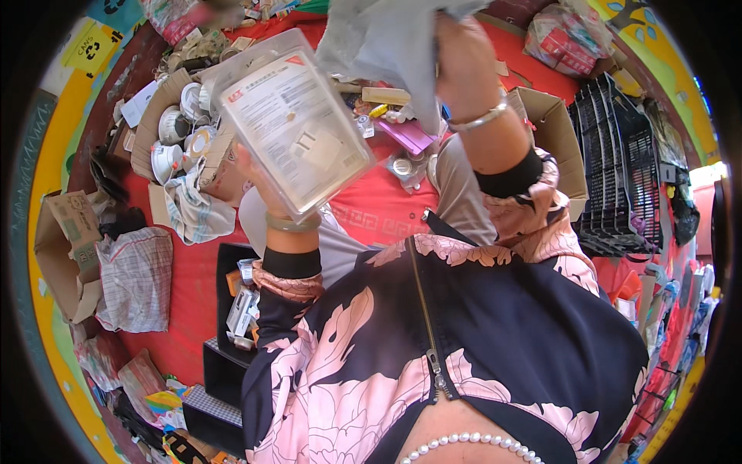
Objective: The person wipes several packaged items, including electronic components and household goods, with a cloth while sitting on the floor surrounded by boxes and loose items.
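A clear plastic package with a printed white insert is tilted up in front of me. Behind its lower left edge my left hand grips it; most of the fingers are hidden by the package. My right hand is raised at the upper middle, closed on a crumpled, translucent greyish plastic bag that hangs to its left. The bag's top runs out of the picture. Below the bag, a pink-purple flat piece lies among small mixed items on the red floor covering.
A cardboard box of round white fixtures stands left, with a striped cloth over its side. Farther left is a checked bag beside another carton. Black crates and an open carton stand right. Black bins sit lower left.
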